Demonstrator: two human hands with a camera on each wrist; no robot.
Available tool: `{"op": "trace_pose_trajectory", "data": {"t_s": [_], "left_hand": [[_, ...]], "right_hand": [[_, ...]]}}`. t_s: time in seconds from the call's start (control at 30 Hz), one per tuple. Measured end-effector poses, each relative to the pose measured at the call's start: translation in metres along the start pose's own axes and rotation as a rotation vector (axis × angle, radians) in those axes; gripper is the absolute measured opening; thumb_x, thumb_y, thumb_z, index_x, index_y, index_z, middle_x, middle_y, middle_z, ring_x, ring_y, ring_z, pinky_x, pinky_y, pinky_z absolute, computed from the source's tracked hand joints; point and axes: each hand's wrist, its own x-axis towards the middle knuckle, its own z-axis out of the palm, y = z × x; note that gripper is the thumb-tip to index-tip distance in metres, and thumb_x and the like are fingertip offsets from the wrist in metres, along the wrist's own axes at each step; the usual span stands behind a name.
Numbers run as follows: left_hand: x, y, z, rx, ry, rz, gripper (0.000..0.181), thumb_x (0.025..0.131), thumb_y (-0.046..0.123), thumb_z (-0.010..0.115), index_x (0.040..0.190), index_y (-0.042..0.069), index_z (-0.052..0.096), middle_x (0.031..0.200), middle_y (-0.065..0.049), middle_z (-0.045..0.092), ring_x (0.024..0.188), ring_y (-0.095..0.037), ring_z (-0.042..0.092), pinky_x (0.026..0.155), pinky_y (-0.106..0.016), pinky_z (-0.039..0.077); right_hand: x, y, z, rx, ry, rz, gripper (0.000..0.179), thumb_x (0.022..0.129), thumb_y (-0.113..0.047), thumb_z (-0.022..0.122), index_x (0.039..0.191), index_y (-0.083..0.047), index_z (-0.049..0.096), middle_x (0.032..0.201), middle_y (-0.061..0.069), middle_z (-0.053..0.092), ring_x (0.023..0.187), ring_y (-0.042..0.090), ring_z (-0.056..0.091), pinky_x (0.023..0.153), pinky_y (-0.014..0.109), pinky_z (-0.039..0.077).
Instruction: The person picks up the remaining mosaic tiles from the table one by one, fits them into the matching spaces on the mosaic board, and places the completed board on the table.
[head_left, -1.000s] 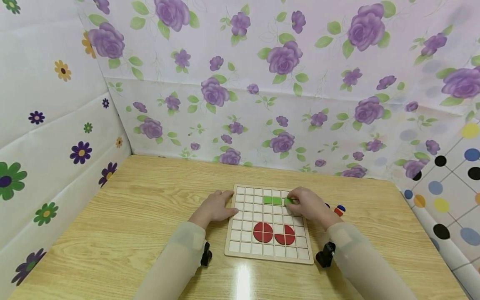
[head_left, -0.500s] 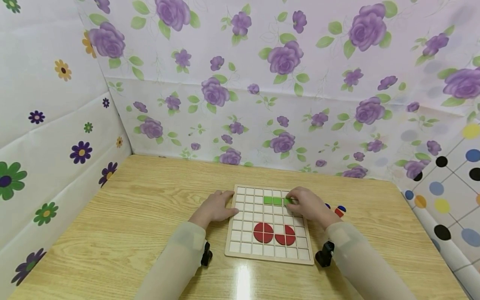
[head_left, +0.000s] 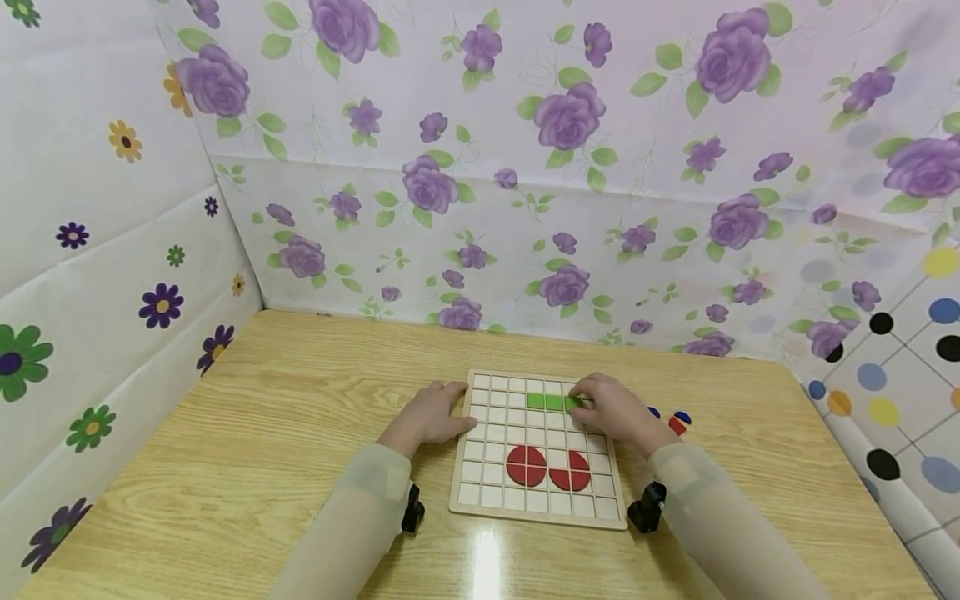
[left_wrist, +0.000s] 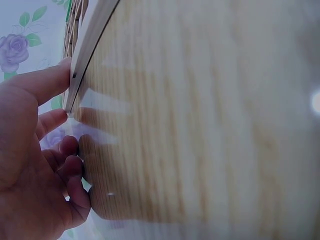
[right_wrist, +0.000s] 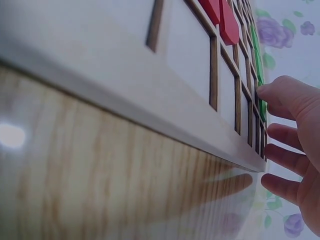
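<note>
A square wooden grid board lies on the table. My left hand rests at its left edge, with thumb and index fingertips touching the side of the frame, and the other fingers loosely bent in the left wrist view. My right hand reaches over the upper right of the board, pinching a green tile between thumb and index finger. This tile sits in line with two green square tiles. Lower down, red quarter-circle tiles form one full disc, and three more form a disc with one open quarter.
Right of the board, partly behind my right hand, lie loose red and blue pieces. The wood-grain table meets a flowered cloth wall at the back. Each wrist carries a small black camera.
My right hand has moved slightly left with the green tile, which now lies closer to the other green tiles. The left hand and the board have stayed put.
</note>
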Motion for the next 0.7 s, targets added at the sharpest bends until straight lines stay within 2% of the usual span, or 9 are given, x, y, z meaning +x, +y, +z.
{"op": "trace_pose_trajectory", "data": {"t_s": [0.3,0.7], "left_hand": [[0.0,0.001,0.0,0.002,0.0,0.0,0.066,0.09,0.042,0.061,0.147,0.017,0.037,0.151,-0.022,0.03,0.138,-0.043,0.028,0.108,-0.06,0.03],[0.0,0.0,0.001,0.002,0.006,-0.001,0.067,0.09,0.043,0.06,0.147,0.018,0.036,0.151,-0.021,0.03,0.139,-0.043,0.028,0.108,-0.059,0.03]], "right_hand": [[-0.006,-0.002,-0.004,0.048,-0.006,0.041,0.04,0.089,-0.03,0.065,0.122,-0.007,0.062,0.125,0.012,0.058,0.117,0.032,0.054,0.097,0.049,0.046],[-0.018,0.001,-0.006,0.063,0.027,0.052,0.041,0.089,-0.029,0.065,0.121,-0.005,0.062,0.125,0.014,0.058,0.116,0.031,0.055,0.098,0.048,0.045]]}}
